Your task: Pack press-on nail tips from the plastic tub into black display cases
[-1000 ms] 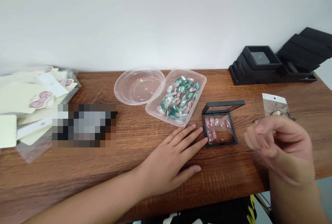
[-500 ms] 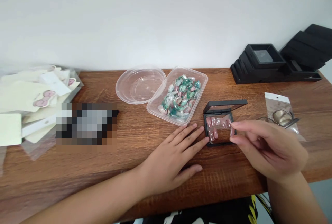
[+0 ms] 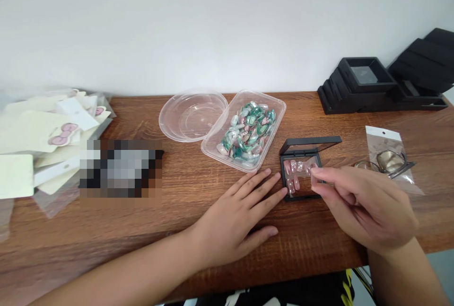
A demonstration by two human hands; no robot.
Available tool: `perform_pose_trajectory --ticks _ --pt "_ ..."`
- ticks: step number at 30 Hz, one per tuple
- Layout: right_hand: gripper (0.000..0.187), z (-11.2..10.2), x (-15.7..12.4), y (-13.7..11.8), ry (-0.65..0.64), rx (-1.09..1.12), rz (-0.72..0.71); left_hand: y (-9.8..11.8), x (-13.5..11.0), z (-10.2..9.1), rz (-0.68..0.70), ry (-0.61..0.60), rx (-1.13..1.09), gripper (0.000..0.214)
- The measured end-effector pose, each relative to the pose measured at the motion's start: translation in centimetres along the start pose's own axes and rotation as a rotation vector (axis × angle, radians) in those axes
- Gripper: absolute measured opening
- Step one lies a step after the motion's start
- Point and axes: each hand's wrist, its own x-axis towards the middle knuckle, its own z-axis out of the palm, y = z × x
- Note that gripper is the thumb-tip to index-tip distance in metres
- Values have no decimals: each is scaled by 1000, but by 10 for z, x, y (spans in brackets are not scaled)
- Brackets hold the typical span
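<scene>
Right of centre, the right hand pinches a clear pinkish false nail in its thumb-and-finger grip over the black case, lid raised; lower centre, the left hand lies on the surface, grip spread beside the case

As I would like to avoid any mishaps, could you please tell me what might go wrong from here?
The small pale piece might slip, since the right hand pinches it only by the fingertips. Those fingers, close over the open black case, could knock the pink nail tips inside. The raised lid could perhaps fall if the left hand, with fingertips by the case's edge, bumps it.
</scene>
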Motion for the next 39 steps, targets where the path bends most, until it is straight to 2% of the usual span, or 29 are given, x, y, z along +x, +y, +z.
perform_pose_trajectory --ticks 3,7,14,18,25,31,39 --pt "18 0 -2 4 -15 -36 15 0 0 0 -1 -7 -3 66" --pt "15 -3 -6 15 -34 -111 119 0 0 1 -3 -8 4 65" --pt "17 -4 -11 25 -428 0 235 -1 -1 2 5 -10 19 66" --pt "19 3 -14 26 -532 -2 216 -1 0 1 5 -2 17 66" --pt "17 10 -16 28 -557 -117 237 -1 0 2 6 3 10 66" --pt "17 13 -12 25 -564 -109 231 -1 0 3 10 13 4 66" --pt "18 4 -11 27 -501 -122 262 -1 1 2 7 10 0 65"
